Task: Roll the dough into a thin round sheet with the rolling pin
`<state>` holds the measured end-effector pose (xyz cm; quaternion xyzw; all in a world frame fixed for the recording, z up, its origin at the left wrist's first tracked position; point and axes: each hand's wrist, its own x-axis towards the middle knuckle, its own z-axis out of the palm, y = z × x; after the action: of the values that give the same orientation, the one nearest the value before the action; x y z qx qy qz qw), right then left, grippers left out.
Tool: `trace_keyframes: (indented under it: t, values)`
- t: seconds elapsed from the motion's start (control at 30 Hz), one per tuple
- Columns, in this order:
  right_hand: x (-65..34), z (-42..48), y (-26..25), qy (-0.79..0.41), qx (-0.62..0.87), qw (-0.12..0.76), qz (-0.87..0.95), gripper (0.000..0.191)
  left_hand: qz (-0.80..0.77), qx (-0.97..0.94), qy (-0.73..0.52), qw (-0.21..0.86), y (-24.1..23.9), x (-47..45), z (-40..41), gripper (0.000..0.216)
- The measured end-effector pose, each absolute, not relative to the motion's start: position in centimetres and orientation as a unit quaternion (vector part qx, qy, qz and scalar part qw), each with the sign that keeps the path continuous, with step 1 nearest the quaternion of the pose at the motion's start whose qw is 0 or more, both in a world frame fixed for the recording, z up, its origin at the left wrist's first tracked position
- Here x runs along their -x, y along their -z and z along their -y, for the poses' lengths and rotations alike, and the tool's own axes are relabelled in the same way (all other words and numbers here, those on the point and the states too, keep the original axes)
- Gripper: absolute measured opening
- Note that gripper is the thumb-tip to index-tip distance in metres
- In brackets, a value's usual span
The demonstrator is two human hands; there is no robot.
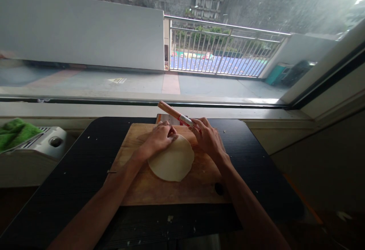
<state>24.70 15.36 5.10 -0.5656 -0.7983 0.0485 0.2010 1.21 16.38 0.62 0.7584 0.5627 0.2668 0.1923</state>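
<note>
A flat, roughly round sheet of dough (172, 160) lies on a wooden cutting board (171, 196). At its upper left edge is my left hand (161, 137), fingers curled and thumb against the rim of the dough, seemingly pinching it; the fingertips are partly hidden. My right hand (208, 136) grips one end of a wooden rolling pin (169, 110) that has a red and white label. The pin is tilted up to the left, raised over the far edge of the board and apart from the dough.
Under the board is a black table (85, 158) with small scraps of dough scattered on it. A printed card or box (160, 118) lies behind the board. To the left, a green cloth (18, 132) rests on a white appliance (42, 147). A window sill (71, 111) borders the table's far side.
</note>
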Motion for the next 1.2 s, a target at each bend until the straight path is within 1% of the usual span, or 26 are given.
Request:
trace_keyframes:
  t: [0.23,0.4,0.63,0.83,0.97,1.1,1.2]
  values:
    - [-24.7,-15.6,-4.9,-0.055,0.565,0.206,0.797,0.037,-0.559,-0.774,-0.250,0.157,-0.2,-1.9,-16.6,0.015]
    - [-25.1,-15.9,-4.4,-0.057,0.562,0.214,0.797,0.037,-0.539,-0.769,-0.268,0.216,-1.2,-0.6,-16.5,0.006]
    - [-25.1,-15.7,-4.5,-0.066,0.553,0.230,0.798,0.037,-0.503,-0.780,-0.276,0.250,-2.2,0.9,-16.2,0.012]
    - [-25.1,-15.7,-4.5,-0.064,0.553,0.230,0.798,0.037,-0.472,-0.793,-0.301,0.239,-1.7,1.3,-16.3,0.021]
    - [-25.1,-15.7,-4.5,-0.065,0.554,0.221,0.800,0.037,-0.478,-0.797,-0.292,0.227,-1.7,1.2,-16.3,0.021]
    - [-25.1,-15.7,-4.6,-0.063,0.554,0.218,0.801,0.036,-0.480,-0.811,-0.275,0.193,-1.6,1.1,-16.2,0.022]
    - [-25.1,-15.7,-4.6,-0.063,0.557,0.218,0.799,0.036,-0.484,-0.808,-0.283,0.181,-1.6,1.3,-16.1,0.020]
